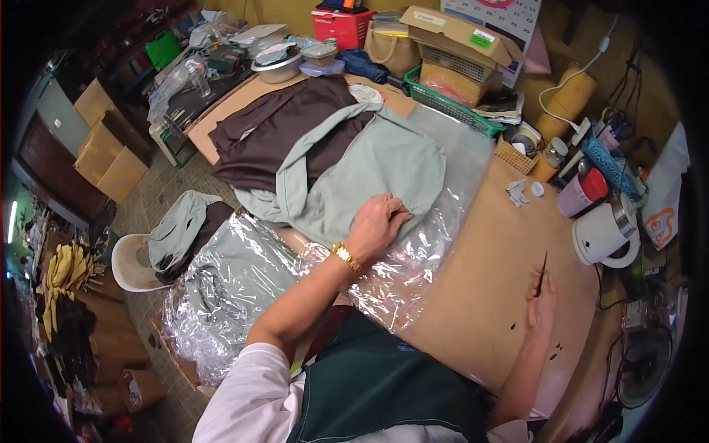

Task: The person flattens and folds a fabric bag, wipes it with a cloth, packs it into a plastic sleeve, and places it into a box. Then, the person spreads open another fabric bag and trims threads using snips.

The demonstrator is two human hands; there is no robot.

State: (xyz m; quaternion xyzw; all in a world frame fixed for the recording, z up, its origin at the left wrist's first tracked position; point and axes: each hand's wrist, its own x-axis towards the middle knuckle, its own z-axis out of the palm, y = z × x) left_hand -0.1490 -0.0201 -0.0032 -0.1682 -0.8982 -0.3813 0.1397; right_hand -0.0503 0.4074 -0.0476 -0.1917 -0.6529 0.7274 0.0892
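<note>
Left hand: the left hand (pixel 378 221) lies palm down, fingers together and flat, on the green cloth (pixel 369 170); it grips nothing. A gold bracelet (pixel 346 256) circles the wrist.
Right hand: the right hand (pixel 541 299) is closed around a thin dark tool (pixel 543 269), tip pointing away from the body, resting on bare counter (pixel 480 280).
Green cloth: folded, near the counter's middle, its near edge over a clear plastic bag (pixel 413 258); the flat palm appears to pin it so the fold stays put.
Brown cloth: a brown cloth (pixel 273 129) lies beneath and behind the green one, partly covered.
Plastic bag: spread under the cloth and spilling off the counter's near-left edge, likely laid ready as wrapping.
Surroundings: a white kettle (pixel 602 232) stands at the right edge; a green basket (pixel 450 107) holding a cardboard box (pixel 458 33) sits at the back.
Obscured: the tool's type cannot be told. Lens edges are black; floor clutter at left is indistinct.
</note>
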